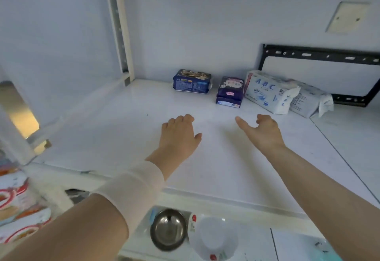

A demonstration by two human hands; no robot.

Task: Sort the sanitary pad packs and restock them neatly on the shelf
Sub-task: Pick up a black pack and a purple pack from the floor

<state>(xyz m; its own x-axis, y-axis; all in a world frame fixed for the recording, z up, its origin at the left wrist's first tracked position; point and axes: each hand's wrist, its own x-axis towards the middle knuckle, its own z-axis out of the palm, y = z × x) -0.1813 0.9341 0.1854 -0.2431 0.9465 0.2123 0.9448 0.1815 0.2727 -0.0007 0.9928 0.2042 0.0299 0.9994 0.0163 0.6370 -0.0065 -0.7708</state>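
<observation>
Pad packs (229, 93), two navy, two white (one lettered ABC)

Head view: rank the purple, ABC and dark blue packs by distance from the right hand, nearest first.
From the right hand:
1. Purple pack, ahead-left, and ABC pack, ahead-right: too close to call.
2. Dark blue pack, back left.
</observation>
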